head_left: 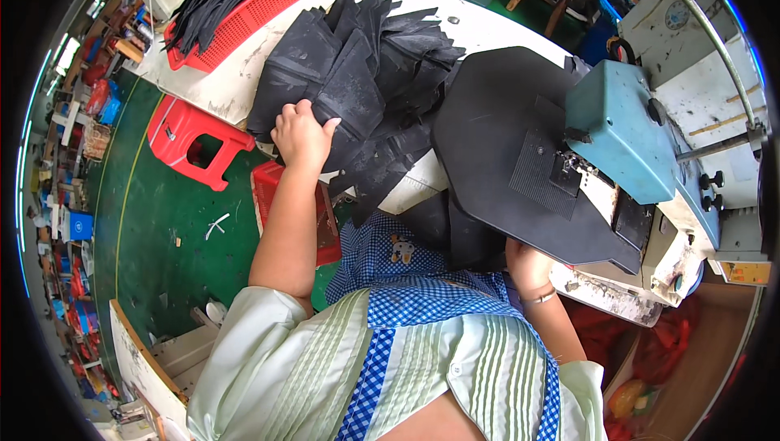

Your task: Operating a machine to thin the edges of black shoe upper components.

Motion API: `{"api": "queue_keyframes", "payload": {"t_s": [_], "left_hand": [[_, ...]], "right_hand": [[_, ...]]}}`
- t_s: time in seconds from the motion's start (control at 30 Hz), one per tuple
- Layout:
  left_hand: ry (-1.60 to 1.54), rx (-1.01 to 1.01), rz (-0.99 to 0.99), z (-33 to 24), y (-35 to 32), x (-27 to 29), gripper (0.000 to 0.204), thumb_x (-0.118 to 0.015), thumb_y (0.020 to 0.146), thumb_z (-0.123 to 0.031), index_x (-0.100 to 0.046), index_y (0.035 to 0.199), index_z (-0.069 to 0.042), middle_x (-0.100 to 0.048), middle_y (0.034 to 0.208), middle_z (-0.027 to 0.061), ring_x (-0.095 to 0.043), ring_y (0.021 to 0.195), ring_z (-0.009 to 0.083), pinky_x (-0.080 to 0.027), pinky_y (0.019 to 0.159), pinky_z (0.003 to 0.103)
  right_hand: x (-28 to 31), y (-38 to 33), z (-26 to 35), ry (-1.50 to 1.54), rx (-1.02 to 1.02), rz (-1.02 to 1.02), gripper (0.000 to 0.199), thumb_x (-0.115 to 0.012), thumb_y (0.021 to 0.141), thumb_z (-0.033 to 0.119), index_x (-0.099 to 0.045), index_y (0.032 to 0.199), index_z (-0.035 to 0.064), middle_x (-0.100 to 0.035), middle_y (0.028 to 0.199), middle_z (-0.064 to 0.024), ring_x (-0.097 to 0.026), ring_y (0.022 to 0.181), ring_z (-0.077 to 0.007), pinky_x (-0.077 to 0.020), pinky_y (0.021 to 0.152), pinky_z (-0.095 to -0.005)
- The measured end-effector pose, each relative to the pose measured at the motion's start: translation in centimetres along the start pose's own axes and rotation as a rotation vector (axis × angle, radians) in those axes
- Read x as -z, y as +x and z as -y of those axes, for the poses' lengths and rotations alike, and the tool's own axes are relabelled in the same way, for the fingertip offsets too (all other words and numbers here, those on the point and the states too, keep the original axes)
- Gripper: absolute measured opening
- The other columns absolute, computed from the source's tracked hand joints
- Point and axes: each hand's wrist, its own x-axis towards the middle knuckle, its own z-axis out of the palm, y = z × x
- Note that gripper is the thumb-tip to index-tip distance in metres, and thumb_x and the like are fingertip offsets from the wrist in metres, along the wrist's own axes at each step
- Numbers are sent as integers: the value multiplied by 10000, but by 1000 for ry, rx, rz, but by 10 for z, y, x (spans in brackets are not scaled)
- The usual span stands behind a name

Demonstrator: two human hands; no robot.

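My left hand (302, 139) rests on the near left side of a large heap of black flat leather-like pieces (349, 75). Its fingers lie over one piece and the thumb stands apart. Low on the right, my right hand (526, 266) is by the near edge of a black machine table (496, 116), which hides its fingers. More black sheets (455, 234) hang over my lap, just left of that hand; whether it holds one is hidden. A blue-green bench machine (621, 128) stands over the table's right part, with a small metal mechanism (573, 166) at table level.
A red basket (244, 23) of black pieces stands on the white worktable (211, 88), back left. Below are a red stool (191, 136) and another red basket (325, 234). A curved metal rod (707, 23) arches at upper right. An open wooden compartment (699, 360) sits lower right.
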Motion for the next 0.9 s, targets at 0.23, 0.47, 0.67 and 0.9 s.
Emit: {"api": "queue_keyframes", "payload": {"t_s": [0.23, 0.47, 0.67, 0.9], "left_hand": [[-128, -188, -63, -5, 5, 16, 427, -912, 723, -245, -659, 1026, -82, -657, 1141, 114, -634, 1108, 359, -499, 911, 497], [-1638, -288, 388, -39, -31, 150, 680, -709, 896, 91, -389, 1491, 10, -682, 1225, 157, -671, 1112, 210, -537, 988, 344], [-1664, -424, 650, -82, -94, 156, 496, -707, 931, 11, -555, 1404, 11, -604, 1367, 96, -527, 1313, 163, -374, 1148, 330], [-727, -1160, -90, -126, -83, 150, 628, -816, 811, -322, -616, 1341, -50, -483, 1533, 202, -449, 1418, 423, -377, 1115, 519]], "right_hand": [[34, -5, 19, -98, 339, -137, 348, -786, 817, 64, -666, 1130, -28, -686, 929, -174, -667, 780, -378, -547, 704, -448], [75, 25, 33, 168, 768, -305, 426, -792, 767, -11, -666, 1173, -45, -711, 979, -163, -663, 720, -211, -540, 593, -287], [100, 81, 70, -15, 717, -283, 407, -675, 738, 120, -748, 1117, -10, -706, 1139, -193, -669, 864, -233, -543, 738, -308], [108, 70, 41, 43, 513, -34, 461, -617, 733, 108, -688, 1154, -65, -692, 1166, -196, -681, 1013, -328, -563, 895, -427]]}}
